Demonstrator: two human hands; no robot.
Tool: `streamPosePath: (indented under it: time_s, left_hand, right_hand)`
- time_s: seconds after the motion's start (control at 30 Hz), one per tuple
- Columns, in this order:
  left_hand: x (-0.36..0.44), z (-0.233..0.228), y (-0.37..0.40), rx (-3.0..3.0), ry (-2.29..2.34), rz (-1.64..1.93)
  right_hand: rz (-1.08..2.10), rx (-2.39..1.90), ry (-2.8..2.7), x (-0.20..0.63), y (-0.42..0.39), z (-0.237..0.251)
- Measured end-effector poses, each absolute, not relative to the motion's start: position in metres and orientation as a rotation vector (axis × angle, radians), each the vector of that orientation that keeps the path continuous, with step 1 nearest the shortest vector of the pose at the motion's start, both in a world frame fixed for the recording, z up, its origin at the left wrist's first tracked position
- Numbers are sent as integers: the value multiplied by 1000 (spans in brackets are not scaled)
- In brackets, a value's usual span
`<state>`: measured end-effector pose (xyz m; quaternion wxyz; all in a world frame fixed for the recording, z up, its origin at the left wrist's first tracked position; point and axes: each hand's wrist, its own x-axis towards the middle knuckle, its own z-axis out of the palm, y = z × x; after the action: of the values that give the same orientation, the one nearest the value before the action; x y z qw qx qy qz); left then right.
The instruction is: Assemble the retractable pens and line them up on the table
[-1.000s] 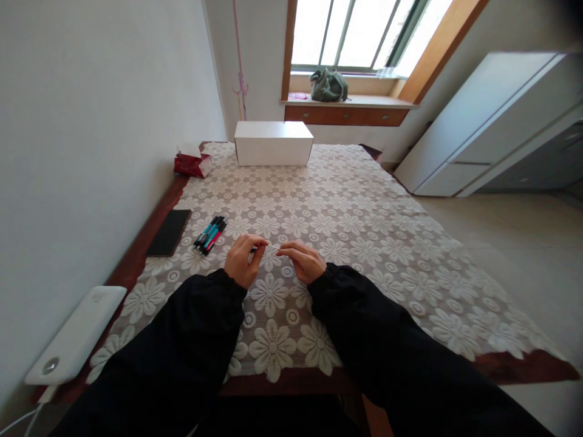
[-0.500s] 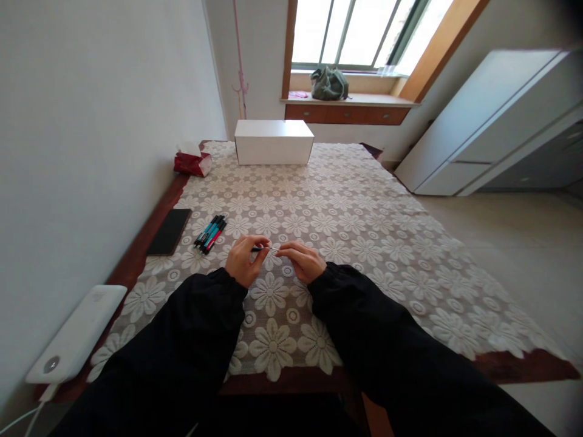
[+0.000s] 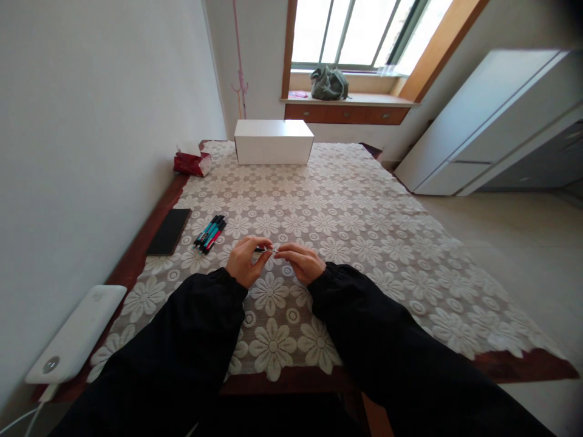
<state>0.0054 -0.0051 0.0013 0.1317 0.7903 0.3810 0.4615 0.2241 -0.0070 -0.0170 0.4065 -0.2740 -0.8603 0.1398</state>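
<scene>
My left hand (image 3: 246,261) is closed in a pinch on a slim black pen part (image 3: 260,249), most of it hidden by the fingers. Close beside it on the right, my right hand (image 3: 302,262) pinches the end of a thin, pale rod, like a pen refill (image 3: 274,251). The fingertips of both hands almost meet just above the lace tablecloth (image 3: 291,206). Left of my hands lies a small bunch of pens (image 3: 210,234) with black ends and teal or red bodies.
A black phone-like slab (image 3: 169,232) lies left of the pens. A white power bank (image 3: 77,334) with a cable sits at the near left edge. Farther back are a red tissue pack (image 3: 192,164) and a white box (image 3: 274,149). The wall borders the left side.
My left fingertips have shifted slightly right towards my right hand, so the gap between them has narrowed and less of the thin rod shows. Everything else stays put.
</scene>
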Motion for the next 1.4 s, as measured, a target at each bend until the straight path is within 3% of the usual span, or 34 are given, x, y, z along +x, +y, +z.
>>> streamPosePath:
  time_s: [0.7,1.0,1.4]
  left_hand:
    - [5,2,-6,2238,1092,1241]
    - [0,5,-2,2371,1629,795]
    - [-1,7,0,2375,1583,771]
  right_hand:
    - [383,-686,-2218,224,-8,-17]
    - [349,-777,-2133,225,-8,-14]
    - [76,-1014,-2280,229,-1,-31]
